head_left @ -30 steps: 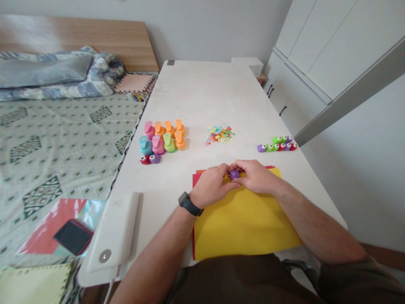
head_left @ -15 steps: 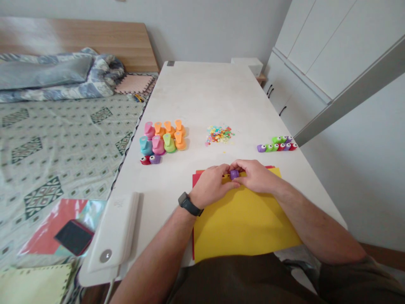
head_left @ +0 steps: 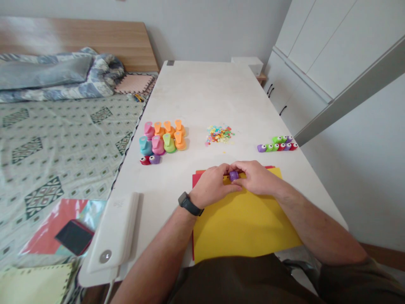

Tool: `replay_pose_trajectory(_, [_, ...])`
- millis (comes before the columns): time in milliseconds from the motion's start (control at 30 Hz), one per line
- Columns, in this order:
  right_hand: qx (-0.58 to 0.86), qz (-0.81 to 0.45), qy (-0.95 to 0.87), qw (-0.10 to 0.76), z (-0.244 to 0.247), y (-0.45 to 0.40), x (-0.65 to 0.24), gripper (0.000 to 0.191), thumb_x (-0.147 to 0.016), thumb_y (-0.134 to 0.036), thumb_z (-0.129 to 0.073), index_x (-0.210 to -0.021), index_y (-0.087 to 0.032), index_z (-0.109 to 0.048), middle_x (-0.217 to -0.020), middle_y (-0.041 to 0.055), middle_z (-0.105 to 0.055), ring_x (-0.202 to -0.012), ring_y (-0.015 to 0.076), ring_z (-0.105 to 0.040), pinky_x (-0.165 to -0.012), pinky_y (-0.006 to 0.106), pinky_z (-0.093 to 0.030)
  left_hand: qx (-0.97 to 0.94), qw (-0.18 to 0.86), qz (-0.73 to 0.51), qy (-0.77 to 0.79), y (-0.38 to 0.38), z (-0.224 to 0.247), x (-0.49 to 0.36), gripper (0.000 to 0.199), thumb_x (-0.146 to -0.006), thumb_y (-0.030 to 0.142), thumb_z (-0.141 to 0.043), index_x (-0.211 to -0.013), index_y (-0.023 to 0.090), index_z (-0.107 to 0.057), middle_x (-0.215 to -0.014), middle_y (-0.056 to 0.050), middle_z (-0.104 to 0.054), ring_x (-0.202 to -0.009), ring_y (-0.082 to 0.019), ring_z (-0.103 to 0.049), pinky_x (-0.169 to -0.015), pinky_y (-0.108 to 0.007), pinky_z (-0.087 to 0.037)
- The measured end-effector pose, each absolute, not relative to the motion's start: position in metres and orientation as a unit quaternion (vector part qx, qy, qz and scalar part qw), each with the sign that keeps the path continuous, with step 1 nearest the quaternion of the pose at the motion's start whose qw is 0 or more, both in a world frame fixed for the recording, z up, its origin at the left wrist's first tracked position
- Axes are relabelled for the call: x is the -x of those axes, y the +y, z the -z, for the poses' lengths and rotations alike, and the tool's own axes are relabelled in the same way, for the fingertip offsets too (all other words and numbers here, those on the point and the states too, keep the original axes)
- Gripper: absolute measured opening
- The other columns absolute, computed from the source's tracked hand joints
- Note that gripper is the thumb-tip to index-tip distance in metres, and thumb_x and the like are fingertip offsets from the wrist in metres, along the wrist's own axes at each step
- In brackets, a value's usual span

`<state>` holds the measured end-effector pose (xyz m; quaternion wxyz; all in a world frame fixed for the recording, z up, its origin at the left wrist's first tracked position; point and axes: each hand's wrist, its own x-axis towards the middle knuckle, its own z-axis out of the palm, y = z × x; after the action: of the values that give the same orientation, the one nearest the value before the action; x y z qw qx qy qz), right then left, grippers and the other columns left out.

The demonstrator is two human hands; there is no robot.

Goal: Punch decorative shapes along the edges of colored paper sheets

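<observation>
A small purple craft punch (head_left: pixel 233 175) sits at the far edge of a yellow paper sheet (head_left: pixel 240 228), between my two hands. My right hand (head_left: pixel 255 177) pinches it with thumb and fingers. My left hand (head_left: pixel 215 181) is closed over the same edge, its thumb lying on the yellow sheet and its fingertips close beside the punch. Small dark holes show in the paper just left of the punch. Red paper (head_left: pixel 196 180) peeks out from under the yellow sheet on the left and along the far edge.
Colourful confetti cutouts (head_left: pixel 220 134) lie in a pile beyond my hands. Large lever punches (head_left: pixel 170 142) stand in rows at left, with small punches (head_left: pixel 150 159) before them. More small punches (head_left: pixel 278 146) line the right. A white lamp-like device (head_left: pixel 114 232) occupies the near left corner.
The purple punch has tilted slightly and shifted a little toward me and left. My left thumb reaches slightly further right. Everything else stays put.
</observation>
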<state>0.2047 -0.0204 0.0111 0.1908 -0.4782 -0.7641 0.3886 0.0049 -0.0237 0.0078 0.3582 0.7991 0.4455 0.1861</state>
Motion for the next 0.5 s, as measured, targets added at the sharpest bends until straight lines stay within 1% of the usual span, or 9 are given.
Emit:
replay_pose_trajectory(200, [0.472, -0.387, -0.769, 0.192, -0.0104, -0.0205, -0.2048, 0.029, -0.076, -0.013, -0.072, -0.103, -0.021, -0.072, -0.096, 0.0009, -0.075, -0.090, 0.0199, -0.067, -0.082, 0.031, -0.048, -0.796, 0.359, -0.187, 0.450, -0.0244, -0.0087, -0.0061, 0.043, -0.079, 0.048, -0.078, -0.110, 0.021, -0.065, -0.103, -0.004, -0.075, -0.093, -0.025, -0.070, -0.078, -0.032, -0.050])
replay_pose_trajectory(500, [0.470, -0.395, -0.764, 0.199, -0.0084, -0.0210, -0.2044, 0.026, -0.076, -0.013, -0.071, -0.101, -0.021, -0.071, -0.093, 0.0003, -0.075, -0.087, 0.0190, -0.067, -0.079, 0.030, -0.048, -0.802, 0.336, -0.185, 0.457, -0.0260, -0.0046, -0.0061, 0.042, -0.081, 0.048, -0.078, -0.107, 0.018, -0.065, -0.099, -0.006, -0.073, -0.091, -0.025, -0.070, -0.077, -0.032, -0.051])
